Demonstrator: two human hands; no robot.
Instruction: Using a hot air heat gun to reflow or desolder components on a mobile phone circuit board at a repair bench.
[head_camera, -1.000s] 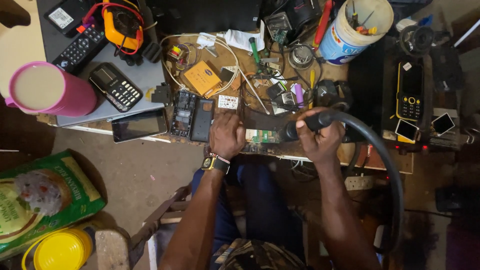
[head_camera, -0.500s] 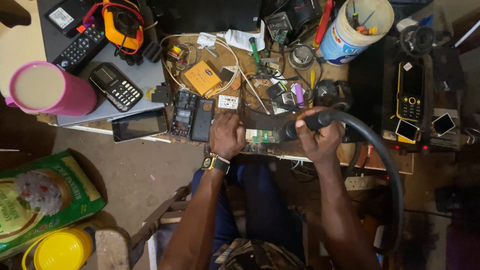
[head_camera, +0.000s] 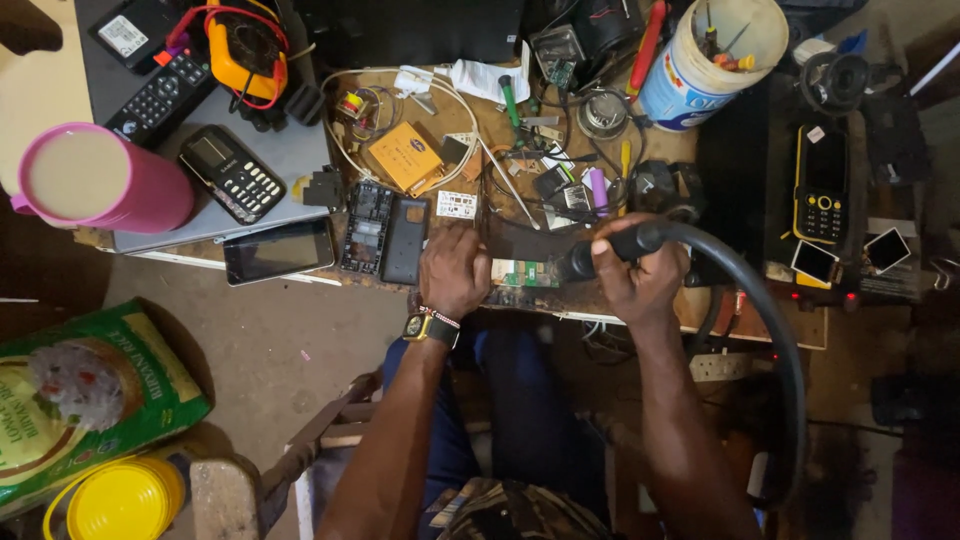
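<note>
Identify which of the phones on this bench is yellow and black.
The rugged keypad phone standing upright on the dark box at the right. The keypad phone near the pink cup is black and grey; the touchscreen phone is plain black.

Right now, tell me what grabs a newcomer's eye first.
The pink cup at far left and the yellow multimeter at the top stand out. At centre, the right hand grips a black hose tool over a green board that the left hand steadies.

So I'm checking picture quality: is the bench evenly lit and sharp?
Head view: sharp and bright over the cluttered bench; right hand on the black hose handle and left hand well lit; right edge and lower corners fall into deep shadow.
</note>
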